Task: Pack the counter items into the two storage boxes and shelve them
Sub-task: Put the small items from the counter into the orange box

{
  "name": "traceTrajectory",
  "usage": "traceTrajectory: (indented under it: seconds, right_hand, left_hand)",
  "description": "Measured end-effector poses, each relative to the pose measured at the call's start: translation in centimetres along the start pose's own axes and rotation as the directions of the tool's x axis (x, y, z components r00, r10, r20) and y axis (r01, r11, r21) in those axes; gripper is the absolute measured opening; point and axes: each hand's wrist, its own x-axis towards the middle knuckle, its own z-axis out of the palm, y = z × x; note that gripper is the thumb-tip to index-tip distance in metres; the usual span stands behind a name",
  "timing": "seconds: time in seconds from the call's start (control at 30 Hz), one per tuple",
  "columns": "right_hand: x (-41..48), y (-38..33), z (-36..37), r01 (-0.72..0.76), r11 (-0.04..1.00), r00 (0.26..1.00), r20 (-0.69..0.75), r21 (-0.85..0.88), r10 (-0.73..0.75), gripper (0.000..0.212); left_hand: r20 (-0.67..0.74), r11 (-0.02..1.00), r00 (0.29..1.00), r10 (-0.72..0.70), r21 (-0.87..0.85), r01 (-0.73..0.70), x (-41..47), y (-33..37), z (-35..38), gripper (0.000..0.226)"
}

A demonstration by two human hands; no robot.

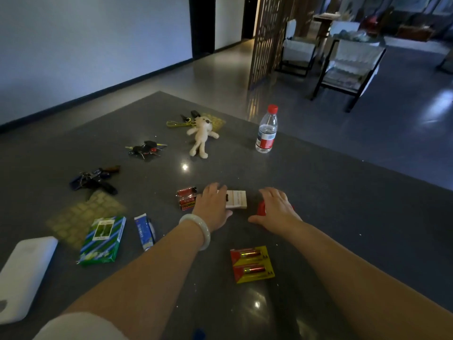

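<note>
Head view: our left hand grips the white box; our right hand covers a red pack, fingers' hold unclear.

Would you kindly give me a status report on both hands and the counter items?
Left hand grips white rectangular carton. Right hand covers small red box, grip unclear. Storage boxes not in view. Red-and-yellow battery card lies near the wrists.
</note>
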Motion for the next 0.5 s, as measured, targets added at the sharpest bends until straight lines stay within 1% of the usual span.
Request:
traceTrajectory:
  seconds: [0.07,0.17,0.27,0.37,0.43,0.5]
  right_hand:
    - [1.2,-0.7,0.1,0.041,0.999,0.999,0.025,-0.021,-0.040,0.087]
    - [2.9,-1.8,0.6,0.094,0.996,0.994,0.065,-0.008,-0.093,0.087]
    - [4.4,-3.1,1.2,0.127,0.992,0.988,0.095,-0.019,-0.124,0.088]
    - [5.8,-3.9,1.5,0.139,0.990,0.982,0.134,-0.034,-0.133,0.086]
    - [6.6,-4.1,1.7,0.154,0.987,0.978,0.150,-0.038,-0.147,0.079]
    - [7.2,-4.3,1.9,0.178,0.981,0.975,0.147,-0.071,-0.166,0.064]
  left_hand:
    - [0.033,1.000,0.999,-0.002,0.031,0.001,0.6,-0.6,0.1,0.076]
    - [0.023,0.993,0.999,0.030,0.110,-0.033,0.9,-1.4,0.5,0.064]
    - [-0.032,0.993,0.998,0.060,0.103,-0.056,1.0,-2.1,1.1,0.052]
    - [-0.082,0.995,0.992,0.091,0.057,-0.087,1.2,-2.7,1.2,0.043]
    - [-0.111,0.995,0.989,0.101,0.029,-0.098,1.4,-3.0,1.3,0.039]
    - [-0.136,0.994,0.984,0.113,0.025,-0.110,1.4,-3.2,1.5,0.040]
